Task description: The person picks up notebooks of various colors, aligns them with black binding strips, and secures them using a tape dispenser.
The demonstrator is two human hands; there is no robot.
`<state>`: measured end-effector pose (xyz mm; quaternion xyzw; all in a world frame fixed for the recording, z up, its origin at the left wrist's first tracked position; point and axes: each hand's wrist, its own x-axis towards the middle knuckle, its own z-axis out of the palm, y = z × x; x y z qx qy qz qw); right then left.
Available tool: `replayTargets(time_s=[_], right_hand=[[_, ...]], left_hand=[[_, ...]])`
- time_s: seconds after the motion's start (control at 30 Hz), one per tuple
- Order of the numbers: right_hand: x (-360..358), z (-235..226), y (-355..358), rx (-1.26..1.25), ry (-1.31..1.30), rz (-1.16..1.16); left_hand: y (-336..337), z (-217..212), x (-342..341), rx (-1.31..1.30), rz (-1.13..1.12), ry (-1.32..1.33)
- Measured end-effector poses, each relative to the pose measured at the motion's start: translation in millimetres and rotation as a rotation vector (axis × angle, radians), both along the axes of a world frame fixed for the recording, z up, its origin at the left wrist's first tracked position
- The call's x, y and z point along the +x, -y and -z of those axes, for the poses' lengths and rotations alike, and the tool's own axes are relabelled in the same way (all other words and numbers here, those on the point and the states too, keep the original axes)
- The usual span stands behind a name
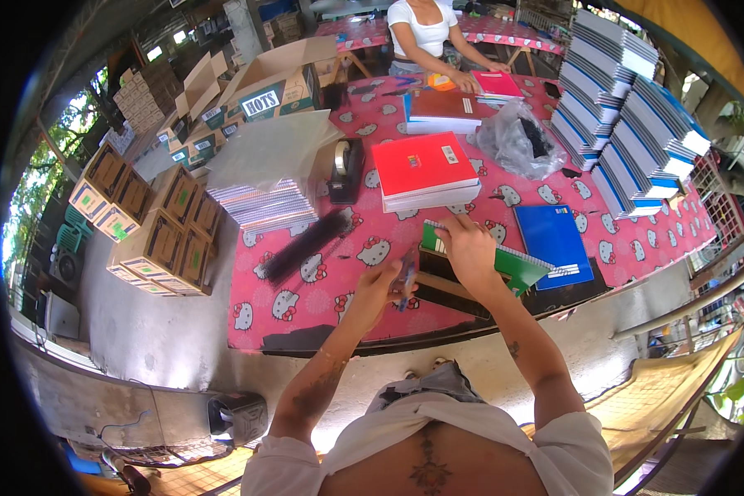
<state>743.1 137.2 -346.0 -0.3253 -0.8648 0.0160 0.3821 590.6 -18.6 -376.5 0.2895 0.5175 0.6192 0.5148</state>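
My left hand (378, 289) is closed around a pair of blue-handled pliers (404, 281), partly hidden by the fingers, just left of a green notebook. My right hand (469, 250) grips the upper edge of that green notebook (522, 269), which is tilted and has a coil along its edge. Beneath the notebook is a dark and brown block-like stand (452, 291) at the table's near edge. A blue notebook (553, 241) lies flat to the right. Beyond my hands sits a stack of red notebooks (426, 168). Loose black binding coils (307, 245) lie left of my left hand.
A pink patterned table (252, 285) carries clear sheets (264, 153) on a coil-bound stack, a tape dispenser (346, 171), a plastic bag (517, 140) and tall notebook stacks (612, 99) at right. Cartons (174, 227) stand left. Across the table, another person (430, 37) handles a pink notebook.
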Motion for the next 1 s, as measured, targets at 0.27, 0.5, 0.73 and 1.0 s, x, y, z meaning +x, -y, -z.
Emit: replayTargets(time_s=[0.27, 0.5, 0.73, 1.0], right_hand=[[-1.9, -7.3, 8.6, -0.041, -0.048, -0.026], [-2.7, -8.2, 8.2, -0.048, -0.050, -0.039], [26.9, -15.9, 1.7, -0.046, -0.018, -0.047], [189.1, -62.8, -89.5, -0.097, -0.308, 0.199]], left_hand=[[-39.0, -16.8, -19.2, 0.030, 0.151, 0.253], [-39.1, -25.0, -27.6, -0.037, 0.214, 0.377], [-43.9, -53.8, -11.6, 0.325, -0.052, -1.490], [13.1, 94.0, -81.8, 0.037, 0.074, -1.677]])
